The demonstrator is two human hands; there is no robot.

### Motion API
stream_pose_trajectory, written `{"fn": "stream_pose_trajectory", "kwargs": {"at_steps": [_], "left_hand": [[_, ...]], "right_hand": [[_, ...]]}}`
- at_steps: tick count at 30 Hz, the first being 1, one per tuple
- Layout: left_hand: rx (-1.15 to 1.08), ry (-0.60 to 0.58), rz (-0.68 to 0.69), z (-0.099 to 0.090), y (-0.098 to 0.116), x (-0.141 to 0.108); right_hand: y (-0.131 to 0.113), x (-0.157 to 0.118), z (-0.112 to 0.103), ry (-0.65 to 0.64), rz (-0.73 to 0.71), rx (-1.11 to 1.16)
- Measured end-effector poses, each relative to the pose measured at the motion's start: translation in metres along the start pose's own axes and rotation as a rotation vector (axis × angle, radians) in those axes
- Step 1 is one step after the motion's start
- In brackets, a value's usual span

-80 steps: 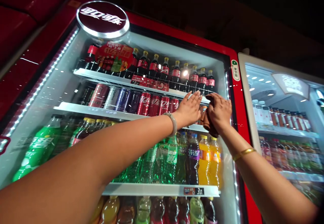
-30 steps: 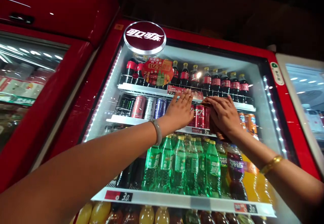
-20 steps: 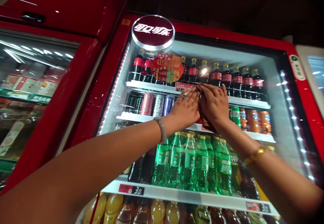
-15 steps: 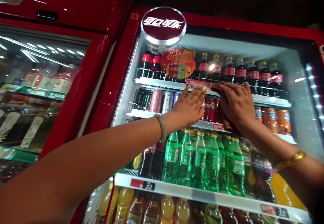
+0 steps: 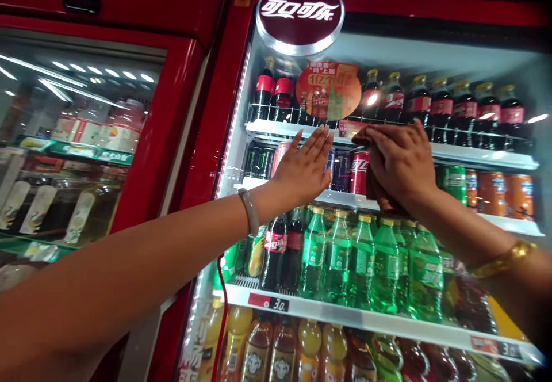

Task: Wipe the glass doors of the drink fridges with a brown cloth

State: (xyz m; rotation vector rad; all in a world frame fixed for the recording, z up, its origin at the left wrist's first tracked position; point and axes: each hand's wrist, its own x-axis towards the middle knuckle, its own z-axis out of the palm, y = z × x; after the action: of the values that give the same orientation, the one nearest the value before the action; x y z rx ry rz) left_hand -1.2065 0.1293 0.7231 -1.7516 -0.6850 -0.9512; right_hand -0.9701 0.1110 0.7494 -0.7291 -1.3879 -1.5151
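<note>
Both my arms reach up to the glass door (image 5: 431, 54) of a red drinks fridge. My left hand (image 5: 304, 166) is open, its palm flat against the glass with the fingers pointing up and right, in front of the row of cans. A grey bangle (image 5: 249, 212) is on that wrist. To its right, my right hand (image 5: 403, 160) presses a brown cloth (image 5: 380, 192) to the pane. Parts of the cloth show past the fingers and below the palm; the rest is hidden under the hand. A gold bracelet (image 5: 504, 260) circles the right wrist.
Behind the glass stand cola bottles (image 5: 442, 106), orange cans (image 5: 520, 195) and green soda bottles (image 5: 340, 258). A round lit sign (image 5: 301, 14) tops the door, with an orange sticker (image 5: 330, 90) below it. A red cord (image 5: 222, 319) hangs in front. Another red fridge (image 5: 142, 198) stands left.
The fridge has shifted right and upward in the picture. Against it, my left hand has moved left along the glass, and my right hand with the cloth has moved a little left.
</note>
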Motion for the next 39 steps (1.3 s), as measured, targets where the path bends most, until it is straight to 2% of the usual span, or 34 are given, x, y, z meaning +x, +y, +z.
{"fn": "stream_pose_trajectory", "kwargs": {"at_steps": [2,4,6,8,10,12,15,17,19,22,24,26,27,29,31,33,36,39], "left_hand": [[-0.005,0.004,-0.006,0.000,-0.004,-0.003],[0.001,0.011,-0.029,0.000,-0.008,-0.005],[0.014,0.026,-0.040,-0.001,-0.014,-0.010],[0.032,0.039,-0.031,-0.002,-0.021,-0.019],[0.051,0.039,0.001,-0.005,-0.029,-0.030],[0.063,0.028,0.035,-0.008,-0.037,-0.041],[0.072,0.015,0.046,-0.014,-0.049,-0.051],[0.082,0.009,0.020,-0.018,-0.056,-0.056],[0.101,-0.008,-0.015,-0.021,-0.065,-0.063],[0.131,-0.027,-0.019,-0.026,-0.080,-0.082],[0.146,-0.021,0.033,-0.028,-0.091,-0.099],[0.160,-0.019,0.067,-0.030,-0.101,-0.111],[0.168,-0.018,0.056,-0.030,-0.106,-0.115],[0.178,-0.009,-0.018,-0.032,-0.116,-0.117],[0.180,0.015,-0.106,-0.033,-0.124,-0.115],[0.178,0.035,-0.154,-0.035,-0.132,-0.114],[0.174,0.052,-0.164,-0.039,-0.145,-0.120],[0.162,0.062,-0.134,-0.041,-0.160,-0.130]], "right_hand": [[-0.013,0.023,0.014,0.064,0.131,-0.036],[-0.039,0.041,0.027,0.094,0.183,-0.031],[-0.069,0.043,0.029,0.075,0.120,0.015],[-0.090,0.031,0.023,0.034,0.003,0.069],[-0.096,0.017,0.013,-0.016,-0.092,0.108],[-0.092,0.012,0.010,-0.045,-0.116,0.126],[-0.093,0.032,0.023,-0.017,-0.013,0.121],[-0.109,0.052,0.036,0.021,0.062,0.118],[-0.134,0.064,0.045,0.037,0.055,0.136],[-0.163,0.056,0.042,0.016,-0.109,0.172],[-0.166,0.048,0.037,-0.003,-0.245,0.190],[-0.159,0.051,0.037,-0.025,-0.328,0.199],[-0.156,0.058,0.040,-0.028,-0.330,0.200],[-0.155,0.079,0.050,0.009,-0.246,0.192],[-0.168,0.096,0.061,0.074,-0.109,0.181],[-0.189,0.099,0.066,0.090,-0.089,0.187],[-0.217,0.081,0.062,0.035,-0.312,0.230],[-0.224,0.070,0.055,0.007,-0.508,0.249]]}}
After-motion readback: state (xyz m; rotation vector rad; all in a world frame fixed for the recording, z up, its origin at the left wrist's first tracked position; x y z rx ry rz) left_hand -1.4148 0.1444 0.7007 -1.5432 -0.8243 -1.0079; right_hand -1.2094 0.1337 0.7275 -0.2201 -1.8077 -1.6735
